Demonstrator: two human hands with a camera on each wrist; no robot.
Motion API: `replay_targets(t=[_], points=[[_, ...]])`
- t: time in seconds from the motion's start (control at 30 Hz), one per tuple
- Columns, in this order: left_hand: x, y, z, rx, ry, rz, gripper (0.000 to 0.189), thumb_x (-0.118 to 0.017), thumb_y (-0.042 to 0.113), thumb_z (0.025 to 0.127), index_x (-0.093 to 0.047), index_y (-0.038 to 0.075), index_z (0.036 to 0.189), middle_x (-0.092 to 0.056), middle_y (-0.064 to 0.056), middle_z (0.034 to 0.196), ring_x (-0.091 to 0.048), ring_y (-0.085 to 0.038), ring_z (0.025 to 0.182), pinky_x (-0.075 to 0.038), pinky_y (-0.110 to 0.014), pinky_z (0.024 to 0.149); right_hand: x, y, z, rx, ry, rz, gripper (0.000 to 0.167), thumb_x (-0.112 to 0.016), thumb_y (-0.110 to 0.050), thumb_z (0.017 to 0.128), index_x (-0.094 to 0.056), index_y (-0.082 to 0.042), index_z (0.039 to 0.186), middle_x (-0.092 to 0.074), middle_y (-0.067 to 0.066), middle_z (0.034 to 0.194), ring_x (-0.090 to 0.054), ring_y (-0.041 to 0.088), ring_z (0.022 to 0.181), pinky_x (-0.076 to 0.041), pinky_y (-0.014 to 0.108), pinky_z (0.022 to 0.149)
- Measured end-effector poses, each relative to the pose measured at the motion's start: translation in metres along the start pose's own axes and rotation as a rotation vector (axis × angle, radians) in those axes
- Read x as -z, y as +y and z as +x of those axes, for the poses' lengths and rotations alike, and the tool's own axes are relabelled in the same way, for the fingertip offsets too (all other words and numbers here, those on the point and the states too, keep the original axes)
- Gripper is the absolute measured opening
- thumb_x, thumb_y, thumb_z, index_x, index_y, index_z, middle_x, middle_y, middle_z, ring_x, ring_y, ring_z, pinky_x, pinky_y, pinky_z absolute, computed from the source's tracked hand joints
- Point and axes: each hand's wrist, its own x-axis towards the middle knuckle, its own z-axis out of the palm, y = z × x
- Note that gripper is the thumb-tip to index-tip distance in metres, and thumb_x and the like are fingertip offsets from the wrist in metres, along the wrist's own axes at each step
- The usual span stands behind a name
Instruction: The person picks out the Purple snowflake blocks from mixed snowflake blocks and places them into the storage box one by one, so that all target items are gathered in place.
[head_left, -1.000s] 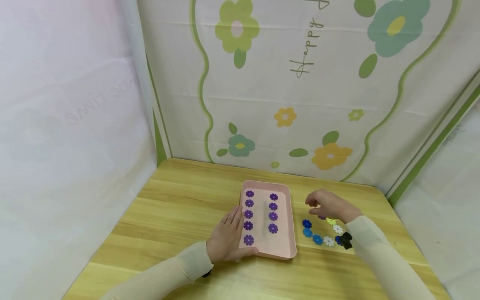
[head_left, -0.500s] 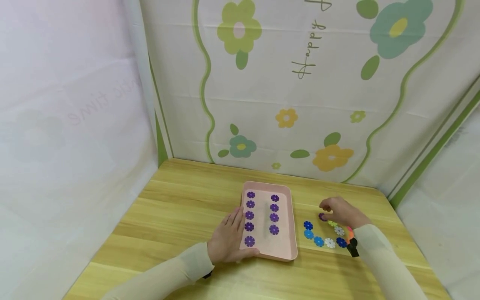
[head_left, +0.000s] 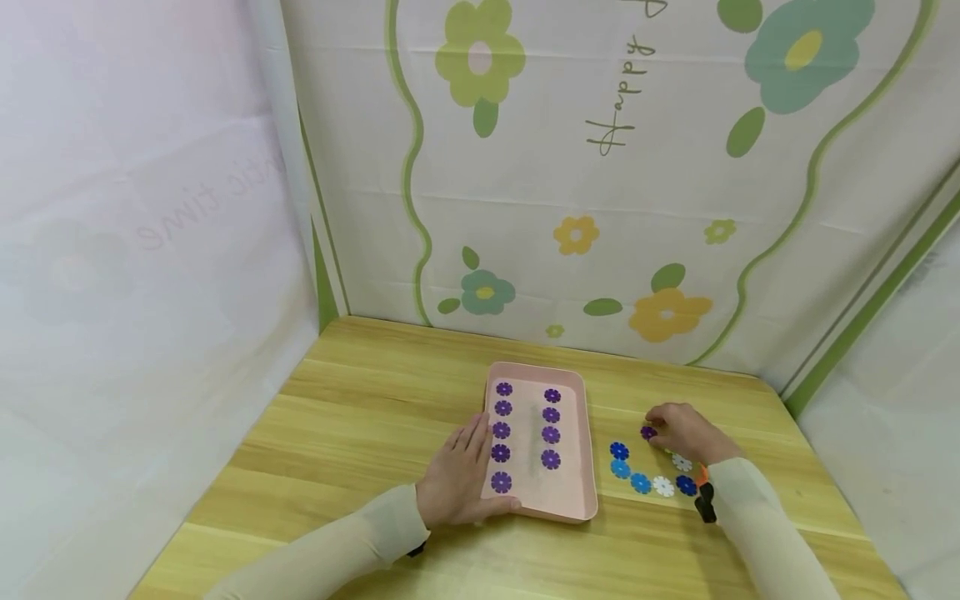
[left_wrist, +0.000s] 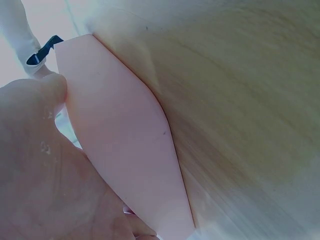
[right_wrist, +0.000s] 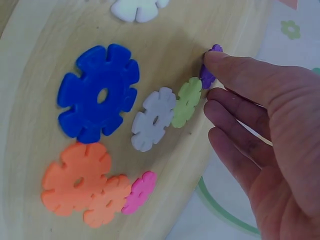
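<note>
A pink tray (head_left: 536, 500) lies on the table with two columns of purple snowflake discs (head_left: 551, 434) in it. My left hand (head_left: 457, 475) rests against the tray's left side, fingers straight along the rim and thumb at the near corner. The left wrist view shows the tray's pink side wall (left_wrist: 120, 120) beside the palm. Right of the tray, my right hand (head_left: 690, 433) pinches a purple snowflake disc (right_wrist: 209, 70) by its edge, thumb on its near face. A light-green disc (right_wrist: 187, 102) lies right by the fingertips.
Around the right hand lie dark blue (right_wrist: 97, 95), white (head_left: 663, 486), light blue (head_left: 641, 482), orange (right_wrist: 77, 180) and pink (right_wrist: 140, 192) discs on the wooden table (head_left: 360, 400). Flower-printed cloth (head_left: 525, 167) stands behind the table, with white cloth (head_left: 150, 333) at the left.
My right hand has moved slightly right and down to the purple disc, and its fingers have closed on that disc. The left hand stays at the tray.
</note>
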Motion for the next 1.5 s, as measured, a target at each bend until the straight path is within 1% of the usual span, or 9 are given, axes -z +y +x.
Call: replay_targets(t=[0.13,0.37,0.47,0.67,0.77,0.93,1.13,1.3,1.5], points=[[-0.001,0.000,0.001,0.001,0.001,-0.001,0.119,-0.030,0.093,0.091,-0.036,-0.002,0.162,-0.029,-0.022,0.172,-0.031,-0.035,0.161,-0.033,-0.043,0.130,0.001,0.002,0.002,-0.012,-0.003,0.017,0.028,-0.080,-0.004,0.090,-0.074,0.006,0.116,-0.076,0.015,0.105,-0.073,0.029,0.096,-0.063,0.049,0.086],[-0.002,-0.001,0.002,0.004,0.003,0.012,0.119,-0.030,0.093,0.091,-0.036,-0.002,0.162,-0.029,-0.022,0.172,-0.031,-0.035,0.161,-0.033,-0.043,0.130,0.006,0.002,0.009,-0.032,-0.055,0.075,0.027,-0.079,-0.002,0.091,-0.074,0.005,0.116,-0.076,0.014,0.105,-0.072,0.024,0.094,-0.064,0.046,0.084],[-0.001,-0.001,0.001,0.002,0.008,0.019,0.118,-0.031,0.092,0.092,-0.037,-0.002,0.162,-0.030,-0.022,0.172,-0.032,-0.035,0.161,-0.034,-0.043,0.130,0.006,0.004,0.011,-0.067,-0.072,0.109,0.023,-0.080,-0.004,0.091,-0.075,0.002,0.114,-0.076,0.010,0.103,-0.070,0.021,0.093,-0.063,0.044,0.083],[0.000,0.002,0.001,-0.005,-0.009,0.029,0.118,-0.028,0.093,0.092,-0.036,-0.002,0.162,-0.029,-0.022,0.173,-0.032,-0.035,0.161,-0.034,-0.042,0.130,0.005,0.008,0.010,-0.112,-0.081,0.170,0.009,-0.079,-0.004,0.093,-0.073,-0.005,0.100,-0.073,0.004,0.093,-0.065,0.015,0.083,-0.057,0.030,0.072],[-0.001,0.002,0.001,-0.006,-0.007,0.025,0.118,-0.029,0.093,0.092,-0.036,-0.002,0.162,-0.029,-0.022,0.172,-0.031,-0.035,0.161,-0.033,-0.042,0.130,0.007,0.005,0.008,-0.089,-0.079,0.174,0.004,-0.074,-0.003,0.096,-0.072,-0.005,0.095,-0.073,0.004,0.090,-0.066,0.015,0.080,-0.055,0.026,0.067],[-0.001,0.001,0.002,-0.001,-0.001,0.030,0.119,-0.027,0.093,0.091,-0.035,-0.002,0.162,-0.029,-0.022,0.172,-0.030,-0.035,0.161,-0.032,-0.042,0.131,0.015,-0.002,0.006,-0.053,-0.079,0.175,0.007,-0.070,-0.001,0.099,-0.072,-0.004,0.093,-0.075,0.005,0.089,-0.068,0.017,0.078,-0.056,0.025,0.065],[0.000,0.000,0.001,-0.004,0.007,0.015,0.119,-0.030,0.093,0.091,-0.037,-0.003,0.162,-0.030,-0.022,0.172,-0.031,-0.035,0.161,-0.033,-0.043,0.130,0.025,-0.012,0.001,-0.017,-0.081,0.157,0.009,-0.069,-0.002,0.100,-0.073,-0.005,0.093,-0.073,0.006,0.085,-0.061,0.014,0.072,-0.051,0.025,0.061],[0.002,0.000,0.000,-0.004,0.001,-0.018,0.118,-0.034,0.092,0.091,-0.036,-0.003,0.162,-0.030,-0.023,0.172,-0.032,-0.035,0.161,-0.035,-0.044,0.129,0.032,-0.024,-0.003,-0.005,-0.093,0.142,0.011,-0.068,-0.003,0.101,-0.073,-0.008,0.092,-0.072,0.004,0.085,-0.056,0.009,0.070,-0.049,0.024,0.063],[0.003,0.001,-0.001,-0.006,0.001,-0.037,0.117,-0.037,0.090,0.092,-0.036,-0.005,0.161,-0.030,-0.024,0.172,-0.032,-0.036,0.160,-0.035,-0.045,0.129,0.039,-0.042,-0.007,0.038,-0.098,0.134,0.011,-0.068,-0.002,0.100,-0.073,-0.009,0.094,-0.073,0.001,0.087,-0.062,0.013,0.075,-0.053,0.025,0.065]])
